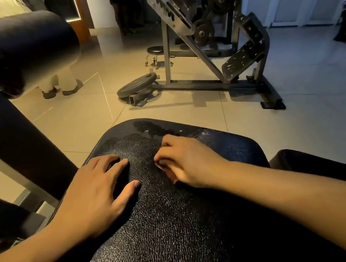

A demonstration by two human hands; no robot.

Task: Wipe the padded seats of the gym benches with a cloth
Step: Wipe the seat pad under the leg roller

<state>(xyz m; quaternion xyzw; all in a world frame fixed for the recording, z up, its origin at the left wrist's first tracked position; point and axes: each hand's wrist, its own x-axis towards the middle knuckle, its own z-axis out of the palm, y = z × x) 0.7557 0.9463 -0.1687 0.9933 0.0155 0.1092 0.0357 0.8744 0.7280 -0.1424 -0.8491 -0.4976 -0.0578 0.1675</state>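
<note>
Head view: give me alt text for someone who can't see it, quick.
Two bare hands rest on a black padded seat: the left hand flat with fingers spread, the right hand with fingers curled, no cloth plainly visible. A wet-looking patch shines at the seat's far end; a weight plate lies on the floor beyond.

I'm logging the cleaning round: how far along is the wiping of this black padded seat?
Done: only a wet-looking patch at the far end of the padded seat suggests wiping has begun. In hand: the left hand rests flat on it; the right hand is curled beside it, but no cloth is clearly visible. Left: the nearer part looks dry, and the neighbouring pad too.
</note>
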